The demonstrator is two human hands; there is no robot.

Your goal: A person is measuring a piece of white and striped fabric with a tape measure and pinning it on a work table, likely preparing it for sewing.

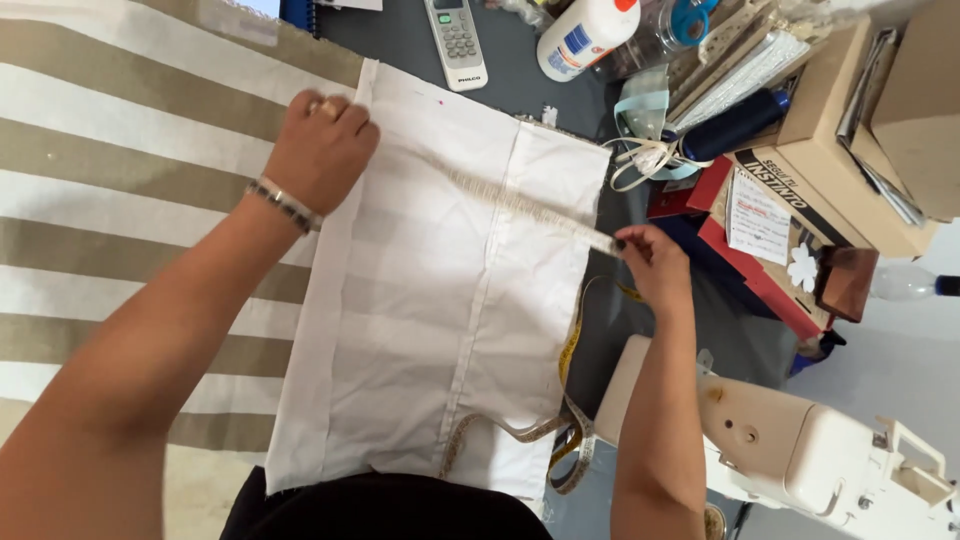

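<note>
White cloth panel (430,330), rectangular, with a stitched vertical seam right of centre; lies flat on a beige-and-white striped fabric (110,200) at left and a dark grey table (520,70) at right.

Tape measure (520,205), pale, drawn taut on a slant across the upper part of the panel, from its upper left edge to its right edge; the slack runs down off the right edge and loops, yellow on one face, near the panel's lower right corner.

Left hand (320,150): closed in a loose fist, knuckles up, pressing the tape's end down at the panel's upper left edge; ring on one finger, beaded bracelet (285,205) at the wrist.

Right hand (655,262): fingers pinched shut on the tape at the panel's right edge.

Surrounding items: remote control (456,40), white, beyond the panel's top edge; white bottle (585,35) lying just right of it; dark blue thread spool (735,125) among ribbons; cardboard boxes (850,150) at far right; red box (750,270) below them; cream sewing machine (800,450) at lower right, beside the right forearm.
</note>
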